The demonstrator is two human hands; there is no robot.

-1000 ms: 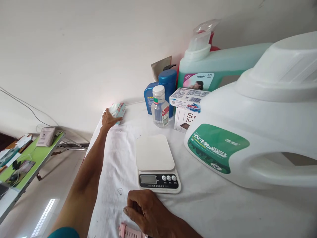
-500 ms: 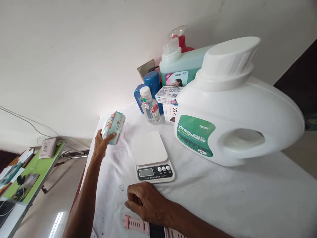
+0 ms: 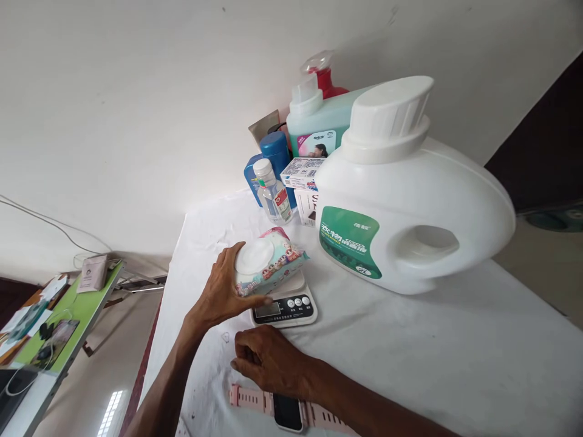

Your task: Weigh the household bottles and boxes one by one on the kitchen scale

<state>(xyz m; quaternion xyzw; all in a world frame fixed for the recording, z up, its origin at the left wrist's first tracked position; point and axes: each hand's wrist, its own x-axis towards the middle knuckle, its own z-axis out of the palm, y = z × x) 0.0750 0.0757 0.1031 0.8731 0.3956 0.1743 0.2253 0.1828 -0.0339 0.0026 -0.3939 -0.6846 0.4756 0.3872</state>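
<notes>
A pack of wet wipes [image 3: 273,270], pastel with a white lid on top, lies over the plate of a white kitchen scale [image 3: 295,317]. My left hand [image 3: 223,285] is wrapped round the pack's left end, fingers at the back and thumb along the front edge, over part of the scale's display. Just in front of the scale, my right hand [image 3: 268,358] rests on the cloth with its fingers curled in and nothing visible in them. Below its wrist lies a smartwatch [image 3: 288,414] with a pink strap, partly covered by my forearm.
A big white detergent jug [image 3: 473,200] stands right of the scale. Behind are a clear bottle [image 3: 276,197], blue bottles [image 3: 274,145], small boxes [image 3: 300,173], a green liquid jug [image 3: 339,112] and a red pump bottle [image 3: 330,85]. A green-topped table [image 3: 86,297] is at left.
My left hand has brought the pack of wet wipes from the table's left side rightward onto the scale, turning its lid upward. My right hand stays in place. The view has shifted slightly.
</notes>
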